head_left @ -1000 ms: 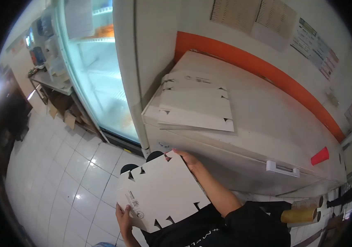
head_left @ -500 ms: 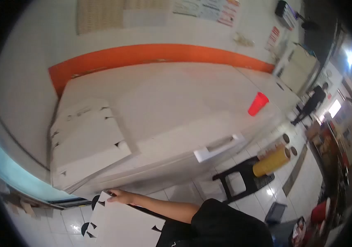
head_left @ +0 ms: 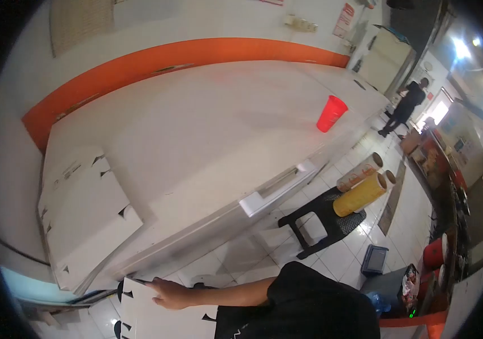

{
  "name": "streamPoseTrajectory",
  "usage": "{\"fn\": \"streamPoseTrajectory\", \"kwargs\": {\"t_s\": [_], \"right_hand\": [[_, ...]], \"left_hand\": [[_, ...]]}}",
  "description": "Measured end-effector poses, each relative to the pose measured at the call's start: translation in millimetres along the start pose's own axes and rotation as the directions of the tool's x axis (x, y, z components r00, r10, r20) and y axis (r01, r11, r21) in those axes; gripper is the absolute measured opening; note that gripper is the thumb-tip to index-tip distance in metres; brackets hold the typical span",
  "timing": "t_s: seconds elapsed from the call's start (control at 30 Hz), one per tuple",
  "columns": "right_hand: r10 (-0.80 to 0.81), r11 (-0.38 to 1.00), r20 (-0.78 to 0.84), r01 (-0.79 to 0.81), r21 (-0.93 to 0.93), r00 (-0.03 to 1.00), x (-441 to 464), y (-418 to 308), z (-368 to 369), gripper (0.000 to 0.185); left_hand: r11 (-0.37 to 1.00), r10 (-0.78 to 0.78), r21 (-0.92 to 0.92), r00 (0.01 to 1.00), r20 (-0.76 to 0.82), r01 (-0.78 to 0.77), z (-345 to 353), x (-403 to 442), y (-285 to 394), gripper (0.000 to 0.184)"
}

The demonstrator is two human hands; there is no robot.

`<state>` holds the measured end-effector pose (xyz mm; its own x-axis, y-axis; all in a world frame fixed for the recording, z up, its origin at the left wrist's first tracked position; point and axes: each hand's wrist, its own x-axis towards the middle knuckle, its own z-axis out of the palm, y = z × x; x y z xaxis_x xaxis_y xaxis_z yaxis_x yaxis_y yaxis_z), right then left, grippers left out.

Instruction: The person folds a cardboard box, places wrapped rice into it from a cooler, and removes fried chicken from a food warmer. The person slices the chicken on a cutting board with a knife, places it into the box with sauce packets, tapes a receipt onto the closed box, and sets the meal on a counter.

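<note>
My right hand (head_left: 169, 294) reaches in from the right at the bottom of the head view, its arm coming out of a black sleeve. It is closed on the upper edge of a flat white cardboard box blank (head_left: 162, 323). That blank has dark notches and rounded tabs along its edges, and the frame cuts off its lower part. Similar flat white blanks (head_left: 83, 209) lie stacked on the left end of a white chest freezer (head_left: 196, 130). My left hand is out of sight.
On the freezer lid stands a red plastic cup (head_left: 332, 114); a white handle (head_left: 278, 189) juts from its front. A black stool (head_left: 323, 220) holds a yellow roll (head_left: 360, 195) and other rolls. Far right, a person in dark clothes (head_left: 408, 107) stands.
The view has swung, so the freezer, cup and stool sit further left and mostly higher. My right hand, still on the box blank, appears slightly lower.
</note>
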<state>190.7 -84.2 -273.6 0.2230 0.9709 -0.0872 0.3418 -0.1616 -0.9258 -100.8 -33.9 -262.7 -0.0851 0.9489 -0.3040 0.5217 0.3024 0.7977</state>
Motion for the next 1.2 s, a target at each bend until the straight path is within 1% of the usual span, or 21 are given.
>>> {"fn": "streamPoseTrajectory", "kwargs": {"t_s": [0.07, 0.13, 0.23, 0.33, 0.4, 0.43, 0.47, 0.5, 0.53, 0.6, 0.7, 0.73, 0.8, 0.83, 0.9, 0.93, 1.03, 1.07, 1.13, 1.17, 1.2], "right_hand": [[-0.023, 1.000, -0.003, 0.023, -0.004, 1.000, -1, -1, 3, 0.056], [-0.118, 0.993, -0.054, 0.117, -0.017, 0.992, -4, -7, -2, 0.057], [-0.073, 0.997, -0.019, 0.072, -0.026, 0.997, -4, -6, -2, 0.056], [-0.153, 0.986, -0.018, 0.153, 0.060, 0.988, -7, -26, -17, 0.053], [-0.169, 0.984, -0.031, 0.167, -0.062, 0.985, -5, -3, -10, 0.052], [-0.080, 0.997, 0.001, 0.080, -0.011, 0.997, -6, -8, -14, 0.049], [0.029, 0.999, 0.054, -0.031, 0.033, 0.998, -8, -16, -19, 0.046], [0.080, 0.996, 0.099, -0.084, 0.042, 0.992, -12, -25, -25, 0.045], [0.112, 0.992, 0.136, -0.119, 0.041, 0.984, -7, -34, -29, 0.044], [0.053, 0.999, 0.068, -0.052, -0.015, 0.996, -3, -37, -27, 0.043], [-0.083, 0.985, 0.024, 0.086, -0.148, 0.996, -5, -34, -26, 0.041], [-0.044, 0.990, 0.040, 0.048, -0.131, 0.998, -12, -36, -29, 0.041], [0.036, 0.995, 0.032, -0.033, -0.093, 0.999, -6, -51, -29, 0.041], [0.005, 0.997, 0.019, -0.003, -0.073, 1.000, -5, -54, -28, 0.041], [0.035, 0.993, 0.023, -0.032, -0.111, 0.999, -5, -41, -33, 0.041], [0.040, 0.991, 0.022, -0.037, -0.130, 0.999, -3, -42, -31, 0.041], [-0.005, 0.997, -0.057, 0.000, -0.076, 0.998, -8, -47, -25, 0.039], [0.003, 0.997, -0.042, -0.006, -0.072, 0.999, -8, -47, -29, 0.039], [0.063, 0.997, -0.004, -0.063, -0.047, 0.998, -2, -45, -31, 0.038], [0.091, 0.994, 0.011, -0.091, 0.063, 0.996, -4, -48, -27, 0.039], [0.091, 0.980, 0.021, -0.093, 0.174, 0.996, 2, -56, -25, 0.039]], "left_hand": [[1.000, -0.019, -0.002, 0.999, -0.045, 0.019, -10, -3, -6, 0.067], [0.999, -0.040, -0.011, 0.994, -0.099, 0.039, -25, -10, -16, 0.066], [0.993, -0.121, -0.034, 0.979, -0.165, 0.117, -46, -25, -39, 0.066], [0.981, -0.183, 0.019, 0.961, -0.206, 0.191, -68, -47, -72, 0.065], [0.973, 0.058, 0.230, 0.968, -0.242, -0.001, -66, -52, -87, 0.063], [0.988, 0.101, -0.081, 0.951, -0.293, -0.130, -56, -43, -120, 0.040], [0.997, 0.071, -0.015, 0.955, -0.289, -0.079, -58, -57, -84, 0.045], [0.996, 0.087, 0.033, 0.931, -0.355, -0.081, -56, -67, -57, 0.041], [0.999, 0.045, -0.007, 0.938, -0.344, -0.051, -60, -67, -40, 0.038], [0.991, 0.132, 0.025, 0.908, -0.399, -0.133, -58, -60, -40, 0.028], [0.981, 0.179, 0.142, 0.885, -0.430, -0.129, -64, -59, -41, 0.025], [0.979, 0.167, 0.176, 0.891, -0.423, -0.100, -65, -61, -42, 0.025], [0.999, 0.013, -0.036, 0.912, -0.410, -0.031, -74, -66, -21, 0.025], [0.997, -0.026, -0.079, 0.913, -0.406, -0.006, -72, -67, -26, 0.026], [0.933, -0.163, -0.357, 0.938, -0.306, 0.045, -63, -62, -32, 0.029], [0.870, -0.212, -0.488, 0.946, -0.245, 0.068, -61, -60, -39, 0.031], [0.920, -0.034, -0.382, 0.955, -0.295, -0.085, -57, -48, -59, 0.032], [0.928, 0.004, -0.355, 0.956, -0.294, -0.113, -56, -54, -64, 0.031], [0.893, -0.056, -0.444, 0.959, -0.277, -0.076, -59, -66, -34, 0.029], [0.872, -0.071, -0.482, 0.956, -0.285, -0.079, -61, -65, -26, 0.027], [0.876, -0.083, -0.479, 0.965, -0.250, -0.049, -65, -63, -31, 0.027]]}}
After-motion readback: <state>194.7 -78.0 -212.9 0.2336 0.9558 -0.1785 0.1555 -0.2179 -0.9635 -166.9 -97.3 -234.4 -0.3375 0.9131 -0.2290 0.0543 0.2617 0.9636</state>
